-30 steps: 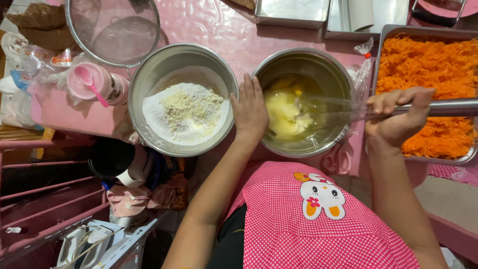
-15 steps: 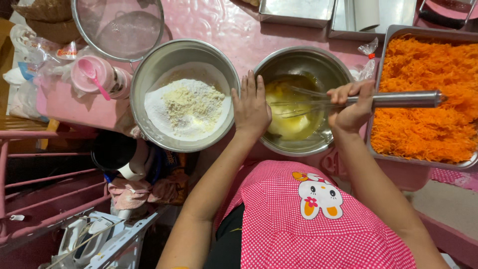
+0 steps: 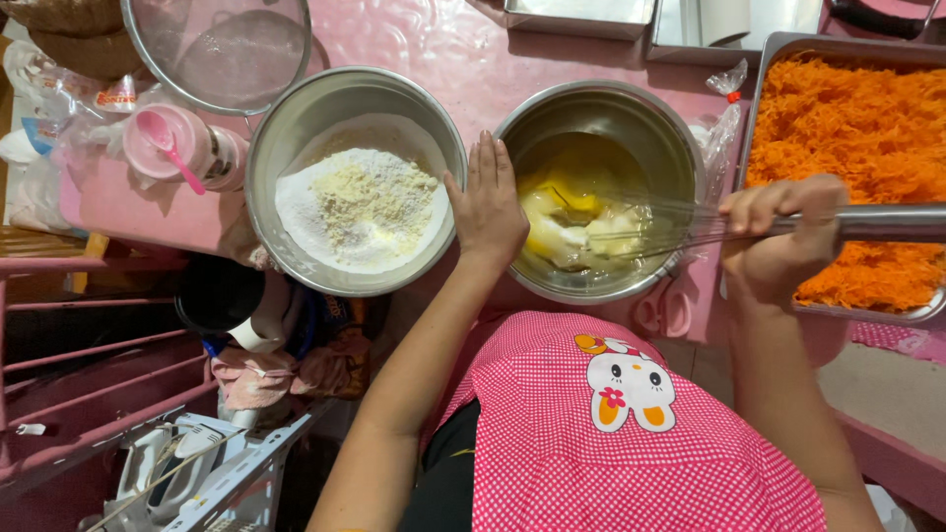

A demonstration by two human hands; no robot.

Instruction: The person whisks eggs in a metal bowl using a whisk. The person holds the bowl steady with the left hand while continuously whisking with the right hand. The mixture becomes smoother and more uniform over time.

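Observation:
My right hand point(image 3: 778, 241) grips the steel handle of a long wire whisk point(image 3: 867, 223). Its wires reach leftward into a steel bowl point(image 3: 631, 113) of yellow egg and pale lumps point(image 3: 576, 222). My left hand point(image 3: 486, 207) lies flat against that bowl's left rim, fingers straight and together. Just left of it stands a second steel bowl point(image 3: 296, 108) holding white flour and yellowish powder point(image 3: 360, 207).
A metal tray of shredded orange carrot point(image 3: 847, 128) sits at the right. A round sieve point(image 3: 222, 49) and a pink cup with a pink spoon point(image 3: 168, 143) lie at the upper left. Steel pans point(image 3: 581, 15) line the far edge of the pink table. A pink rack point(image 3: 89, 365) stands lower left.
My right hand has swung the whisk back out to the right after a stroke toward the bowl's middle. The left hand has stayed on the rim.

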